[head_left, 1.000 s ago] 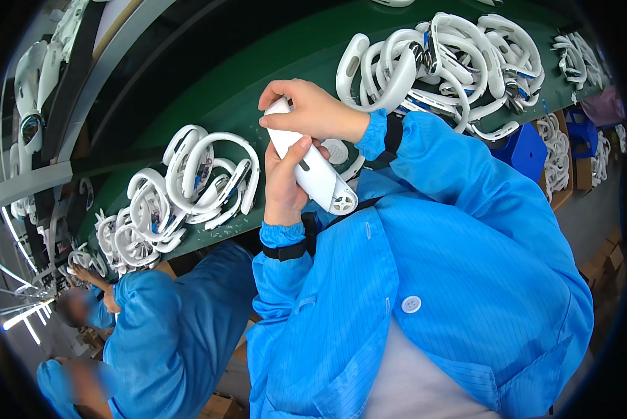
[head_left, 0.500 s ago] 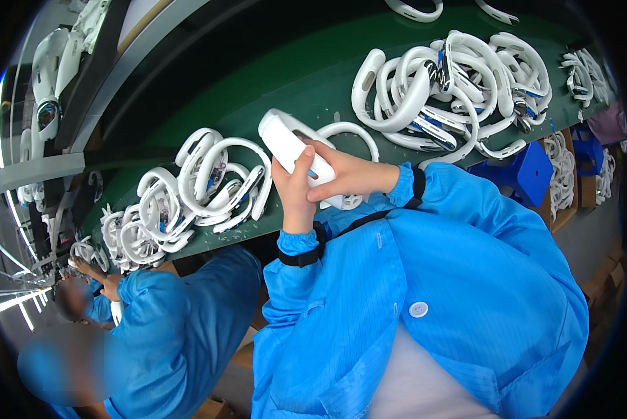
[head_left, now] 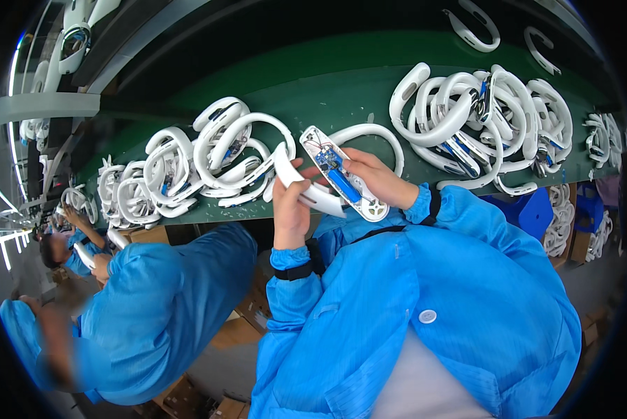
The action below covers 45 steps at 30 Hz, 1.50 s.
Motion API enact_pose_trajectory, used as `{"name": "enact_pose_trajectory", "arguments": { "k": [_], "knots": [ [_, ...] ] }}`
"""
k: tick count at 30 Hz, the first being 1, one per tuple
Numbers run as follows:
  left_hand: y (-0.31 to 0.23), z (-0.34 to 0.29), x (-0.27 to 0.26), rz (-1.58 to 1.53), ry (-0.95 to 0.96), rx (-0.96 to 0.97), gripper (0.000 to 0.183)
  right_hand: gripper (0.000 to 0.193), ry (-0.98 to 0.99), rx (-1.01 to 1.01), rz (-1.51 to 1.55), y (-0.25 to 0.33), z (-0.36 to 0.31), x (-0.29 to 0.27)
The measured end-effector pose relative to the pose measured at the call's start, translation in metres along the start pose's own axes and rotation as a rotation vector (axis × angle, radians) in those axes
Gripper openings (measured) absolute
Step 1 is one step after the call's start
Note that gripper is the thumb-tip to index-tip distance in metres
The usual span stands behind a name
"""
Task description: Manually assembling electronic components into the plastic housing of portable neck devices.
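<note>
Nearest, the left hand pinches a curved white shell between thumb and fingers, and the right hand is closed along the right edge of an open white housing. The housing is held aslant above the near edge of the tabletop, its inside turned up: a circuit board, thin reddish wires and a blue cylinder (probably a battery) lie bare. The shell is just beside it; whether they touch behind the fingers, I cannot tell. Good handling here seems to mean gripping the housing by its edges, fingertips off the board and wires, and moving either piece gently, in case a hidden lead joins them.

Just beyond, a white loop lies close enough to snag the housing. Farther out, a left heap and a right heap of tangled white bands crowd both sides. A co-worker in blue is at the left. Farthest, two loose bands lie across the tabletop.
</note>
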<state>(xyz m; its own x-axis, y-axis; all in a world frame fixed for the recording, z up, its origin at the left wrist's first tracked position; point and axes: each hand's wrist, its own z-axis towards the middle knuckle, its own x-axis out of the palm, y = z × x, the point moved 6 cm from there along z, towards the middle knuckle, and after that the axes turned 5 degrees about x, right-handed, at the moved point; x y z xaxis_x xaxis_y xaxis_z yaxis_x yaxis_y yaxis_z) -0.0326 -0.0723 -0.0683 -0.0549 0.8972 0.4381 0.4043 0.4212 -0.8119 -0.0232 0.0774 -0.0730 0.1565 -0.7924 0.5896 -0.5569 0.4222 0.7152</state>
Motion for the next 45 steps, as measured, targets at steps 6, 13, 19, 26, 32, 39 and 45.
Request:
{"name": "enact_pose_trajectory", "arguments": {
  "k": [6, 13, 19, 26, 32, 39, 45],
  "knots": [
    [0.004, -0.026, -0.052, -0.21, -0.279, 0.028, 0.03, 0.038, -0.084, 0.063, 0.198, -0.009, 0.006, -0.007],
    [0.008, -0.056, -0.033, -0.073, -0.25, 0.01, 0.027, 0.039, -0.104, 0.008, -0.015, 0.023, -0.002, 0.013],
    [0.024, -0.071, -0.023, 0.066, -0.222, -0.005, 0.033, 0.045, -0.083, -0.057, -0.035, 0.021, 0.0, 0.015],
    [0.032, -0.065, -0.023, 0.155, -0.204, -0.02, 0.036, 0.025, -0.21, -0.099, 0.233, 0.021, 0.001, -0.019],
    [0.026, -0.045, -0.029, 0.208, -0.147, -0.015, 0.035, 0.03, -0.091, -0.071, 0.329, 0.041, 0.017, -0.012],
    [0.01, -0.038, -0.069, 0.132, -0.158, 0.033, 0.038, 0.055, -0.098, -0.132, -0.185, 0.069, 0.046, 0.046],
    [-0.007, -0.043, -0.126, 0.032, -0.251, -0.049, 0.033, 0.064, -0.104, -0.196, -0.839, 0.071, 0.079, 0.069]
  ]
}}
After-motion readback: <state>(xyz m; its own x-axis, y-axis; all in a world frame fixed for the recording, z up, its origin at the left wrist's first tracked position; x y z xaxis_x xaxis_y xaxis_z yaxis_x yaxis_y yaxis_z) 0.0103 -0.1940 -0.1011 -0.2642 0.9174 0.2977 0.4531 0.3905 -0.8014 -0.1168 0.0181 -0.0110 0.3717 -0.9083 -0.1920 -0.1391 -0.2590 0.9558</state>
